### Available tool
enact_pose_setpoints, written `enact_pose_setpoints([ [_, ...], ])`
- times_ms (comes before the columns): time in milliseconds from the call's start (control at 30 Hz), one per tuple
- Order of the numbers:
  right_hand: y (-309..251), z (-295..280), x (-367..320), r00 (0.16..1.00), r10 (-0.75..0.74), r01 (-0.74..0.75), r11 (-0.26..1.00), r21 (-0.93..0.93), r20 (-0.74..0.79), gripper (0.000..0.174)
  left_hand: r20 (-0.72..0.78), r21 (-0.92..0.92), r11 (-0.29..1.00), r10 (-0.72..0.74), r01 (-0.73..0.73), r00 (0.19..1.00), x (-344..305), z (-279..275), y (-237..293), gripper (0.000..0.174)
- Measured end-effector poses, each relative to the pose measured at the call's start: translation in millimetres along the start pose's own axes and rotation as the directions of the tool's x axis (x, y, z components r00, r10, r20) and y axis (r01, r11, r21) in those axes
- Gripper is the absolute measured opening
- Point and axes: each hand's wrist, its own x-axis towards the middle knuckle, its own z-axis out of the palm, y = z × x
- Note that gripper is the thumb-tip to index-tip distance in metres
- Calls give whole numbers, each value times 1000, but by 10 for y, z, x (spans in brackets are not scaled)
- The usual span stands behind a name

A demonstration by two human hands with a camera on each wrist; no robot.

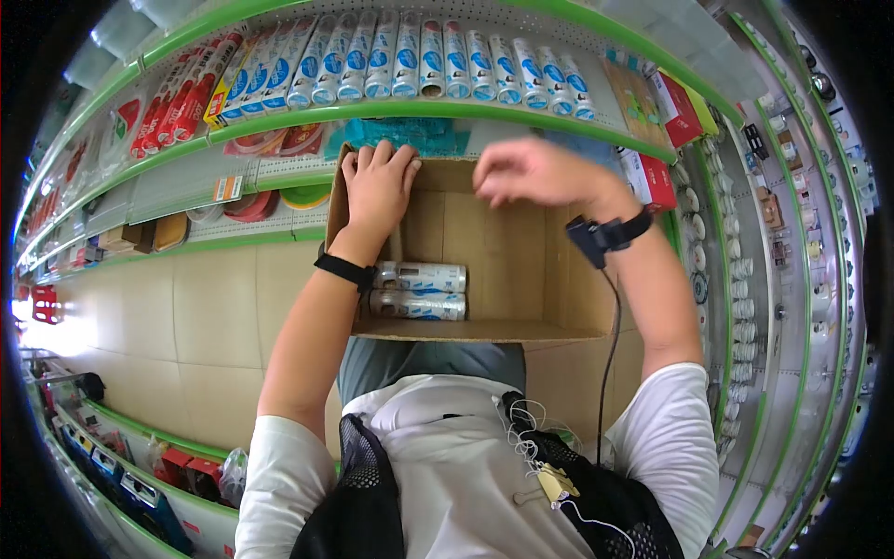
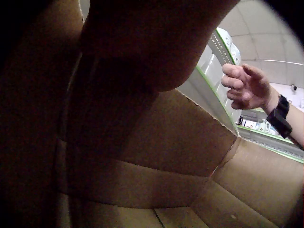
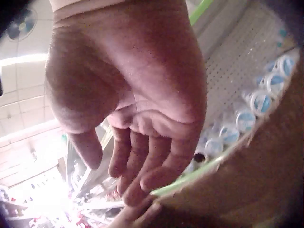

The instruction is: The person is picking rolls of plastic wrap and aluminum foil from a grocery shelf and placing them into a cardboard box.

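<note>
An open cardboard box (image 1: 503,233) sits before the person's lap. My left hand (image 1: 377,186) grips its far left corner, fingers hooked over the rim; in the left wrist view this hand is a dark shape against the box walls. Above the far right part of the box, my right hand (image 1: 535,174) hovers with loosely bent fingers. The right wrist view shows its palm (image 3: 128,90) with nothing held. Inside the box, two clear tubes with blue and white labels, one tube (image 1: 424,277) and another tube (image 1: 419,306), lie side by side at the near left.
A shelf with a green edge (image 1: 372,111) stands beyond the box, holding a row of similar labelled tubes (image 1: 406,56). Red packs (image 1: 191,98) stand at its left. More shelving (image 1: 736,279) lines the right side. A cable (image 1: 610,363) hangs from the right wrist.
</note>
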Motion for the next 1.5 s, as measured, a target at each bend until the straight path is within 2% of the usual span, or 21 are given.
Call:
enact_pose_setpoints([
  [67,-19,-571,-98,968,41,-53,998,-45,-246,26,14,19,1000,-11,10,1000,29,41,-23,17],
  [100,97,-814,-115,897,55,-105,990,-89,-439,27,25,26,999,-20,20,999,40,55,-40,17],
  [133,298,-1061,-123,787,57,-164,979,-119,-614,28,39,32,999,-30,29,999,46,71,-54,17],
  [200,1223,-1747,-72,544,-50,-243,946,-214,-838,42,43,35,999,-42,40,998,66,107,-97,17],
  [233,1373,-1903,-158,543,-53,-238,947,-214,-838,42,46,41,998,-53,51,998,90,118,-117,17],
  [300,1553,-2154,-232,482,285,-586,808,-63,-829,61,43,51,998,-48,45,998,124,107,-118,17],
  [333,1626,-2204,-206,488,280,-578,813,-66,-827,61,45,57,997,-47,44,998,135,100,-126,16],
  [400,1826,-2235,-158,381,377,-678,735,22,-844,78,37,63,997,-45,42,998,166,107,-149,16],
  [433,1965,-2242,-107,374,350,-647,762,29,-859,69,40,56,997,-48,46,998,178,99,-163,16],
  [533,2230,-2384,-65,411,384,-587,806,83,-827,61,49,58,997,-51,49,997,196,87,-197,16],
  [667,2423,-2523,-238,387,364,-467,870,160,-847,55,34,65,997,-41,38,999,211,113,-198,17],
  [733,2185,-2390,-446,425,287,-378,918,120,-859,45,27,64,997,-41,39,999,138,114,-175,17],
  [800,1730,-2001,-649,426,198,-153,978,145,-883,43,-2,38,999,-24,24,1000,125,98,-158,16],
  [933,789,-1196,-1178,610,60,10,997,83,-790,59,-16,17,1000,-11,11,1000,30,10,-89,15],
  [967,757,-1124,-1357,692,13,13,999,30,-722,62,-24,14,1000,-10,10,1000,-2,-15,-68,15],
  [1100,78,-384,-1689,952,146,-167,984,-57,-269,71,-46,11,1000,-8,8,999,-103,-93,8,15],
  [1167,-218,-2,-1528,959,265,-278,946,-165,-96,64,-52,10,1000,9,-8,999,-164,-100,46,15],
  [1233,-52,315,-1237,971,230,-205,937,-284,58,61,-64,0,1000,21,-21,998,-217,-134,92,15],
  [1333,322,760,-802,970,241,-194,824,-532,19,50,-81,-13,999,46,-47,996,-287,-171,204,15],
  [1433,986,1111,-343,979,199,-191,783,-592,-52,47,-102,-10,998,62,-64,993,-332,-211,260,14],
  [1500,1257,1325,-21,948,310,-283,725,-628,-70,46,-115,-3,997,72,-73,991,-348,-224,267,14],
])
